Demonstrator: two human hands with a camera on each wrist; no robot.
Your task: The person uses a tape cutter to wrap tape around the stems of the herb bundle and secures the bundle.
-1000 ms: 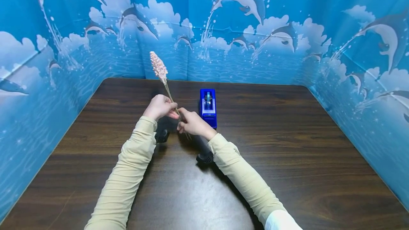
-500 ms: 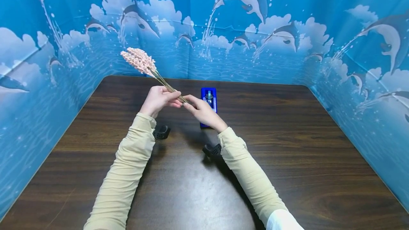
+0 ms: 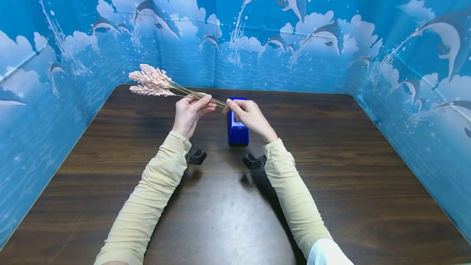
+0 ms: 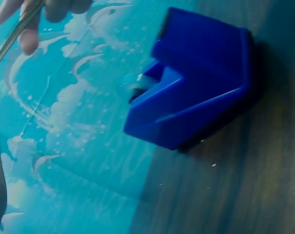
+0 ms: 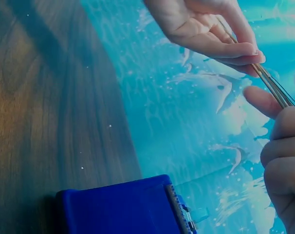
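A bunch of dried flowers (image 3: 151,81) with pale pink heads is held above the far part of the table, heads to the left. My left hand (image 3: 193,111) pinches the thin stems (image 5: 271,83) between thumb and fingers, partway along. Close to their right-hand ends, my right hand (image 3: 252,115) pinches the same stems. In the right wrist view both hands show on the stems, a short span apart. Below the right hand stands a blue tape dispenser (image 3: 238,134), its top partly hidden by that hand. A roll of clear tape (image 4: 133,87) shows in it from the left wrist.
The dark wooden table (image 3: 331,167) reaches back to a blue curtain (image 3: 228,68) printed with dolphins and clouds. A black wrist device (image 3: 196,157) hangs under the left sleeve, and another black device (image 3: 254,161) under the right one.
The flowers have swung from nearly upright to almost level, heads going left, and several heads now show spread apart. Both hands have risen away from me; the right has also moved rightward, over the tape dispenser.
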